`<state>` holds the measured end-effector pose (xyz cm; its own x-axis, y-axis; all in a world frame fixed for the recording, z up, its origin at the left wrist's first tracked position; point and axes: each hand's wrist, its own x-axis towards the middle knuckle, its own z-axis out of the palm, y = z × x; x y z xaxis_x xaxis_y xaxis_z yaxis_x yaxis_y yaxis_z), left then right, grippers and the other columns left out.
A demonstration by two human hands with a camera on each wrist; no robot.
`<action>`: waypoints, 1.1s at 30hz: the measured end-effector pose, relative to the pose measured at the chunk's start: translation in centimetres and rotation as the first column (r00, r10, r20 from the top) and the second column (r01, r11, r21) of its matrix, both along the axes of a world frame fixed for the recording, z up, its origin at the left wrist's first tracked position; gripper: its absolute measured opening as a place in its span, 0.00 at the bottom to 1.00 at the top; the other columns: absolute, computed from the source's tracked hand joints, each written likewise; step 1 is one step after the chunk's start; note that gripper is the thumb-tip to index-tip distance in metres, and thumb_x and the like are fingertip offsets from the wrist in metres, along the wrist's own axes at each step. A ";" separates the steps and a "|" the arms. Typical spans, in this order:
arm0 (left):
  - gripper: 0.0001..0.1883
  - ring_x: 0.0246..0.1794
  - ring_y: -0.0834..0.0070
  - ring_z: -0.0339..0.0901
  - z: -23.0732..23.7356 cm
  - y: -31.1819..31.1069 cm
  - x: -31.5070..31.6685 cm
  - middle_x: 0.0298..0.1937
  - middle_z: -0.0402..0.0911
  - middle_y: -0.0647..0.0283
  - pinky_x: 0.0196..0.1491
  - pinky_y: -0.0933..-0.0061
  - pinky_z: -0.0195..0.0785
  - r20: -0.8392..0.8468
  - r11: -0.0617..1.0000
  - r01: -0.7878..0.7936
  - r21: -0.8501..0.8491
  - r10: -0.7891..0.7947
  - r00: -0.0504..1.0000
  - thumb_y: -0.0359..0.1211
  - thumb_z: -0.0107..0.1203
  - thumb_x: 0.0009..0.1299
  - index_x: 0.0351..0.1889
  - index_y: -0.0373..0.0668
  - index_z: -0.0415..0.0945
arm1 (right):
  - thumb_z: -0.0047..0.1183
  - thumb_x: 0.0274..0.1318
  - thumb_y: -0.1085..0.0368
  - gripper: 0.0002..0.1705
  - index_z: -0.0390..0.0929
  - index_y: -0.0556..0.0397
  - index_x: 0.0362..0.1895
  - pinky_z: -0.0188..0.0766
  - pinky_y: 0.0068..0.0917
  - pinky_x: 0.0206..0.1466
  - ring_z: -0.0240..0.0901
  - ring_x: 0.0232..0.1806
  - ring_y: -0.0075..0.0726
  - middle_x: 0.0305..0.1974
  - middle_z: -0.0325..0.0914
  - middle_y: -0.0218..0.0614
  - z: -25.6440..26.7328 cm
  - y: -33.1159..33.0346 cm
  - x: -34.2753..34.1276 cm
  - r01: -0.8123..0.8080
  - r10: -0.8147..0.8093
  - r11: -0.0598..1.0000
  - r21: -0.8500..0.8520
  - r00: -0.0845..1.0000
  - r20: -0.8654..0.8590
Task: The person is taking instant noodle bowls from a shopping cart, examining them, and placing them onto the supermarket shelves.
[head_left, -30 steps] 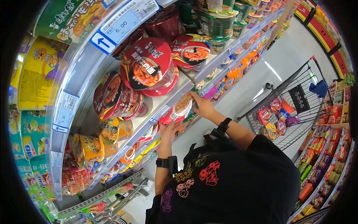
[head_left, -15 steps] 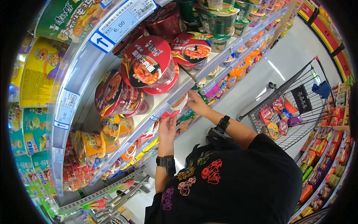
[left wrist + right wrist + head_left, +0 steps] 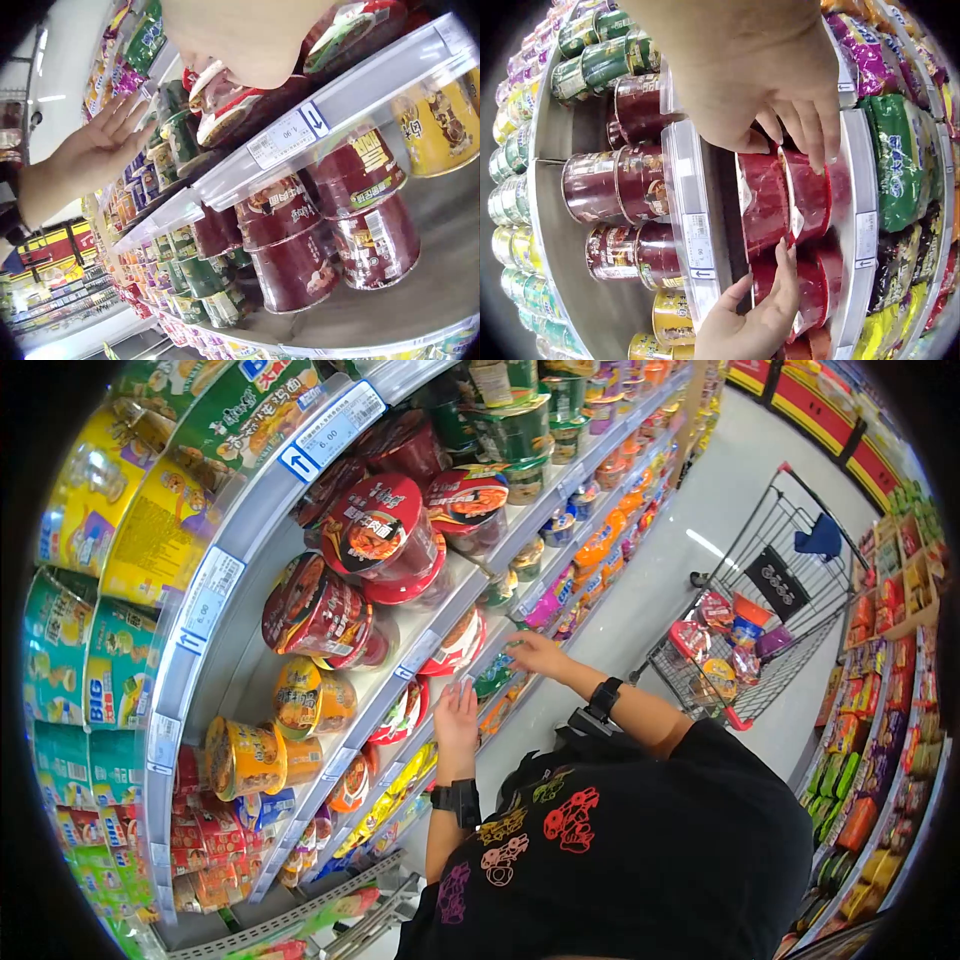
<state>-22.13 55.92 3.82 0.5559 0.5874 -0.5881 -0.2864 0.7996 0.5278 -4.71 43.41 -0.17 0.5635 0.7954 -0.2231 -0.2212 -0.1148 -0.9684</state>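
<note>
A red-and-white instant noodle bowl (image 3: 458, 644) sits on the lower shelf, stacked with another red bowl (image 3: 761, 196) in the right wrist view. My left hand (image 3: 457, 720) is just in front of the shelf edge, fingers extended, holding nothing. In the right wrist view that left hand (image 3: 754, 322) has its fingertips right at the red bowls. My right hand (image 3: 538, 654) is away from the bowl on the aisle side, its fingers loosely bent around nothing. The left wrist view shows the right hand (image 3: 97, 150) palm out with spread fingers.
Dark red noodle tubs (image 3: 372, 530) and yellow tubs (image 3: 240, 758) stand on the shelf above. Green noodle packets (image 3: 895, 161) lie on the level below. A shopping cart (image 3: 778, 582) with several packs stands in the aisle, opposite another snack shelf (image 3: 865, 800).
Both hands have come off the red noodle bowl, which now rests on the lower shelf. The head view has shifted, so the cart appears further left.
</note>
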 end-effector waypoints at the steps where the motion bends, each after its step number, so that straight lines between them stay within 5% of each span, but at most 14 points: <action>1: 0.28 0.60 0.61 0.61 -0.5 -0.4 -0.6 0.60 0.60 0.58 0.59 0.62 0.58 -0.006 1.000 0.002 -0.021 -0.002 1.000 0.28 0.43 0.62 0.61 0.42 0.49 | 0.47 0.53 0.67 0.20 0.67 0.51 0.52 0.72 0.22 0.34 0.75 0.33 0.27 0.35 0.76 0.34 -0.2 -1.0 -0.5 0.027 -0.028 1.000 -0.010 0.999 -0.017; 4: 0.24 0.57 0.65 0.66 -3.2 -1.2 -2.9 0.57 0.65 0.60 0.55 0.64 0.61 -0.045 0.993 0.017 -0.121 -0.023 0.999 0.29 0.44 0.60 0.57 0.42 0.57 | 0.47 0.52 0.66 0.19 0.68 0.52 0.50 0.72 0.22 0.33 0.76 0.33 0.28 0.35 0.76 0.35 -2.7 -4.6 -1.6 0.057 -0.057 0.998 -0.010 0.998 0.010; 10: 0.13 0.43 0.72 0.73 -8.5 -4.4 -8.6 0.43 0.74 0.65 0.44 0.68 0.66 -0.136 0.952 0.053 -0.300 -0.098 0.986 0.30 0.44 0.59 0.43 0.43 0.66 | 0.46 0.50 0.65 0.19 0.68 0.52 0.48 0.73 0.29 0.33 0.77 0.32 0.36 0.37 0.75 0.40 -5.6 -14.3 -8.1 0.289 -0.366 0.894 -0.343 0.912 -0.184; 15: 0.10 0.37 0.77 0.73 -12.8 -9.3 -13.8 0.37 0.74 0.67 0.39 0.71 0.65 -0.171 0.875 0.107 -0.473 -0.210 0.962 0.29 0.43 0.58 0.39 0.43 0.68 | 0.47 0.49 0.61 0.18 0.68 0.56 0.44 0.73 0.35 0.30 0.76 0.30 0.42 0.39 0.74 0.45 -10.9 -24.6 -16.2 0.397 -0.557 0.784 -0.476 0.790 -0.258; 18: 0.09 0.35 0.78 0.73 -13.2 -12.4 -16.9 0.35 0.74 0.68 0.38 0.71 0.65 -0.213 0.803 0.113 -0.585 -0.287 0.934 0.29 0.42 0.58 0.37 0.44 0.68 | 0.46 0.49 0.61 0.19 0.66 0.57 0.45 0.73 0.37 0.30 0.76 0.30 0.45 0.41 0.73 0.49 -12.5 -31.0 -21.3 0.464 -0.707 0.679 -0.570 0.621 -0.337; 27: 0.09 0.31 0.77 0.73 -11.4 -17.4 -15.4 0.32 0.76 0.69 0.37 0.71 0.64 -0.148 0.809 0.253 -0.531 -0.382 0.912 0.30 0.43 0.58 0.36 0.45 0.70 | 0.43 0.50 0.61 0.23 0.65 0.69 0.44 0.70 0.36 0.25 0.74 0.29 0.46 0.37 0.72 0.53 -15.6 -47.0 -33.6 0.500 -0.880 0.450 -0.740 0.389 -0.272; 28: 0.09 0.31 0.77 0.73 -11.2 -18.6 -14.4 0.32 0.76 0.69 0.38 0.70 0.64 -0.132 0.797 0.286 -0.531 -0.412 0.902 0.30 0.43 0.58 0.36 0.45 0.70 | 0.44 0.52 0.60 0.22 0.63 0.64 0.46 0.71 0.40 0.33 0.73 0.33 0.45 0.39 0.71 0.51 -15.7 -48.4 -34.5 0.499 -0.879 0.460 -0.735 0.371 -0.299; 30: 0.09 0.31 0.77 0.73 -11.0 -22.0 -12.1 0.30 0.76 0.68 0.38 0.70 0.64 -0.100 0.765 0.359 -0.535 -0.479 0.872 0.31 0.42 0.58 0.36 0.45 0.70 | 0.44 0.52 0.60 0.22 0.63 0.63 0.47 0.72 0.40 0.34 0.73 0.34 0.45 0.41 0.70 0.51 -15.7 -51.5 -35.6 0.479 -0.885 0.464 -0.745 0.278 -0.373; 33: 0.09 0.30 0.76 0.73 -11.4 -30.3 -7.7 0.29 0.76 0.67 0.37 0.70 0.63 -0.095 0.690 0.481 -0.541 -0.618 0.780 0.32 0.42 0.58 0.34 0.44 0.71 | 0.43 0.54 0.59 0.22 0.63 0.60 0.49 0.72 0.39 0.36 0.73 0.36 0.45 0.42 0.71 0.51 -15.5 -56.9 -36.7 0.542 -0.891 0.454 -0.707 0.285 -0.354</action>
<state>-29.84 25.65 -7.60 0.4812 -0.1595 -0.8620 0.3721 0.9275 0.0361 -41.38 -13.44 -15.67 0.4151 -0.1425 -0.8986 -0.8910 0.1360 -0.4332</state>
